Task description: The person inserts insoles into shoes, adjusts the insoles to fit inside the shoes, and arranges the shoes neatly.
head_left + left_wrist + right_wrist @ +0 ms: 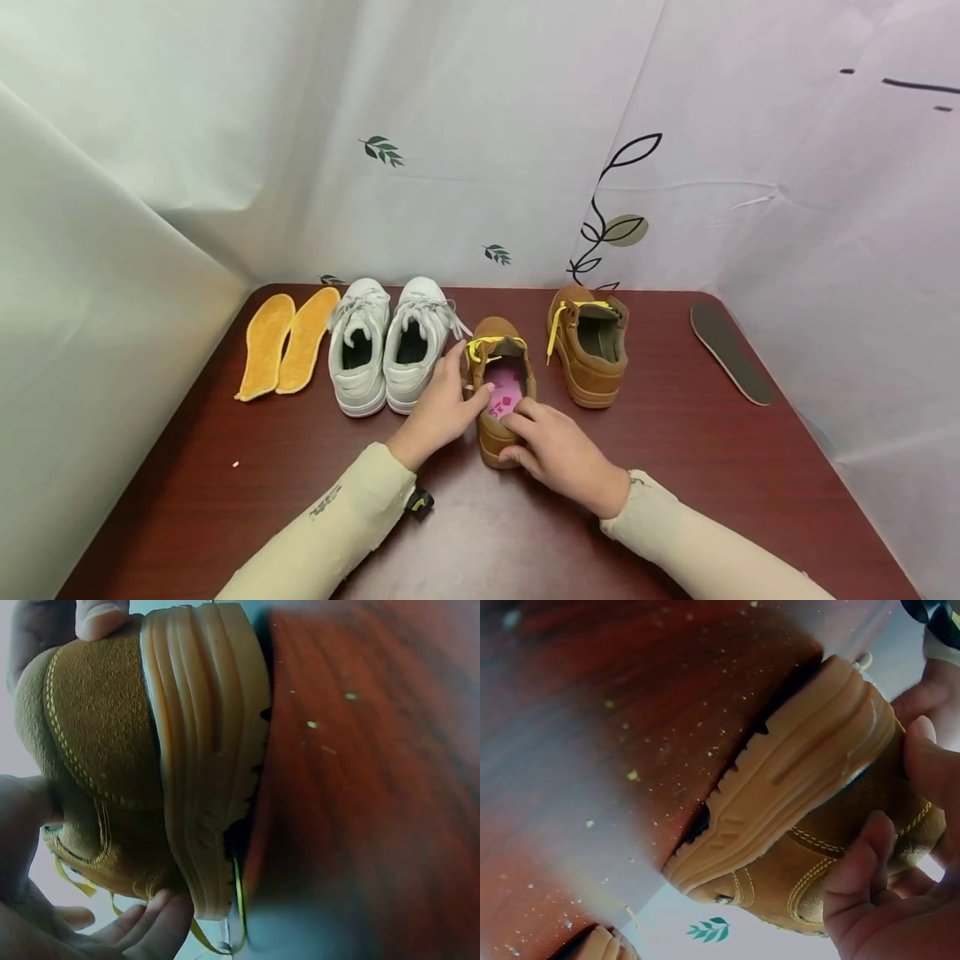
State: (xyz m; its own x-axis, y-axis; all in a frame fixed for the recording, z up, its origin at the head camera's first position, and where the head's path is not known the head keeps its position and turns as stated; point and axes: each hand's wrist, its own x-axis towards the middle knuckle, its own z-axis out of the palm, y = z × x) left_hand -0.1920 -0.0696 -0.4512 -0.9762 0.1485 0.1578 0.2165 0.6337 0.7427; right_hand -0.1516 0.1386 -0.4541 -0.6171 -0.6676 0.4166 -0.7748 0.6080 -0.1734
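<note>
A brown suede shoe (492,327) with yellow laces stands on the table, toe pointing away from me. Inside it lies a pink insole (505,385) with darker markings. My left hand (441,406) grips the shoe's left side, the thumb over the collar and the fingers along the outer upper, as the left wrist view shows on the suede side (105,712). At the heel, my right hand (564,457) pinches the collar, thumb outside on the heel and fingers over the rim at the insole's rear. Those fingertips are partly hidden inside.
The matching brown shoe (596,379) stands to the right, and a dark insole (727,350) lies at the far right. White sneakers (362,392) and two orange fuzzy insoles (266,346) are on the left. A small black object (420,502) sits by my left sleeve.
</note>
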